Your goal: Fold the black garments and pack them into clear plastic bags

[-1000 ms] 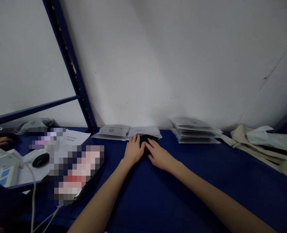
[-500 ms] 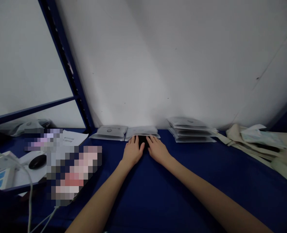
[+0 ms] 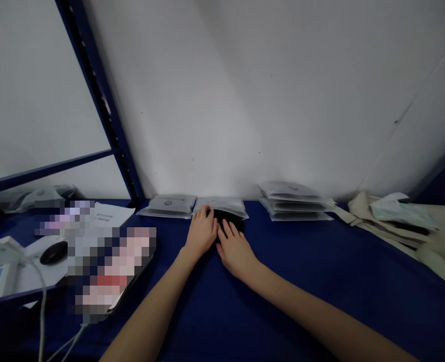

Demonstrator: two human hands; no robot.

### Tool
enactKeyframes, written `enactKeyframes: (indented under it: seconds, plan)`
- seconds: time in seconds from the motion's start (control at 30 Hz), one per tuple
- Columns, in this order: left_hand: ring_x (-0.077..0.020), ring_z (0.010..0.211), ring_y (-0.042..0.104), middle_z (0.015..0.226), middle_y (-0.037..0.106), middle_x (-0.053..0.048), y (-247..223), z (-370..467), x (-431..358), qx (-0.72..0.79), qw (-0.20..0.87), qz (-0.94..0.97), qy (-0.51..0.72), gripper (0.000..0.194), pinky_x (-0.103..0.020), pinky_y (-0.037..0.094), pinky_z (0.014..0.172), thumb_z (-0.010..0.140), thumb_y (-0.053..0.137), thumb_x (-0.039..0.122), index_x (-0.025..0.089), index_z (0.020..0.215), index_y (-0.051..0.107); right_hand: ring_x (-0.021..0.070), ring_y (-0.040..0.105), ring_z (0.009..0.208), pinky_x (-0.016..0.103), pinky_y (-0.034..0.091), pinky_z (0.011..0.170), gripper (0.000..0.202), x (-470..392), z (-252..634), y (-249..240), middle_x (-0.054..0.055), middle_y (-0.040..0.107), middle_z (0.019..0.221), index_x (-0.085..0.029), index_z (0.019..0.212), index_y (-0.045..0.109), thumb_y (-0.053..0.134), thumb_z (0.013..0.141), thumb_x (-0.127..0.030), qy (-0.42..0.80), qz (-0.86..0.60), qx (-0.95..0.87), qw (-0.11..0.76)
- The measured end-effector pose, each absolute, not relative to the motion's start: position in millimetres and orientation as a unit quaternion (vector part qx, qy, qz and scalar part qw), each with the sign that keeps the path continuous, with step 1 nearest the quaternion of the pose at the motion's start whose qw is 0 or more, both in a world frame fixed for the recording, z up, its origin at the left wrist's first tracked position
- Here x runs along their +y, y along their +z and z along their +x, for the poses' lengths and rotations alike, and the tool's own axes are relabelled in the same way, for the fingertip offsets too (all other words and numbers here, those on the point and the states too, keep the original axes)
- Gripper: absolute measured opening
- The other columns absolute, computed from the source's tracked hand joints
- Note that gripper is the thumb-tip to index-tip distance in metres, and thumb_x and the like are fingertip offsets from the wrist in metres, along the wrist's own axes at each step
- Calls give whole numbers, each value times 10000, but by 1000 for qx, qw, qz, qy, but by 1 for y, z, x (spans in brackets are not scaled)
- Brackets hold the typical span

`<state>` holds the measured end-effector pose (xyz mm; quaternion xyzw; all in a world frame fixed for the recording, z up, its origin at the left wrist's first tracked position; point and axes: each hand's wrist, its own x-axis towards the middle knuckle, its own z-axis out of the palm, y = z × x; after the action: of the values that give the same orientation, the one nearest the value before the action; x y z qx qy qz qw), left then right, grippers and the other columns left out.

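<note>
A black, soft-looking item lies on the blue tabletop, against the front of a frosted zip bag by the wall. My left hand rests at the item's left end, fingers extended over it. Across its front edge my right hand lies palm down, fingers spread and stretched out. The hands are close together, their inner fingers nearly touching. What the black item is cannot be made out, since both hands cover part of it.
Another frosted bag with dark print lies to the left, and a stack of several bags to the right. Beige cloth spreads along the right side. At left are a blurred-out phone, cables, papers and a black computer mouse.
My right hand has slid down toward me and a little left, beside the left hand. More of the black item shows now, and the view has shifted slightly.
</note>
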<state>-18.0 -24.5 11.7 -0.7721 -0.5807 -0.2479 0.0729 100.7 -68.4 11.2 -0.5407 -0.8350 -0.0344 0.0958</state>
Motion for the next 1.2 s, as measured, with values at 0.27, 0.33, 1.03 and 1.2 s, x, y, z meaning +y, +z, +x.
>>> enactKeyframes:
  seconds: [0.27, 0.33, 1.03, 1.2]
  plan:
    - [-235, 1322, 270, 1419, 374, -97, 9, -19, -22, -572, -33, -788, -225, 455, -438, 249, 1069, 924, 258, 319, 109, 1283, 443, 345, 236, 1334, 483, 319, 1003, 552, -51, 97, 9, 238, 246, 1449, -5, 1386, 310, 380, 867, -181, -4, -539, -837, 91]
    - [-234, 1327, 259, 1431, 356, -89, 9, -18, -22, -571, -40, -789, -224, 456, -452, 230, 1075, 922, 257, 329, 121, 1278, 451, 346, 223, 1339, 490, 299, 1012, 554, -46, 96, 9, 242, 232, 1452, 3, 1380, 318, 379, 866, -194, 1, -539, -838, 86]
    - [-245, 1352, 213, 1452, 321, -74, 11, -18, -23, -571, -73, -792, -201, 463, -501, 186, 1081, 926, 229, 345, 166, 1303, 430, 276, 442, 1209, 430, 282, 1011, 424, 43, 77, 9, 164, 529, 1283, -148, 1287, 489, 288, 922, -231, -14, -616, -776, 138]
    - [-250, 1337, 248, 1434, 353, -69, 9, -18, -22, -570, -56, -798, -190, 444, -517, 223, 1063, 929, 232, 338, 165, 1277, 447, 248, 439, 1212, 364, 274, 1024, 439, 44, 83, 5, 168, 527, 1284, -118, 1305, 468, 295, 918, -231, -18, -605, -781, 156]
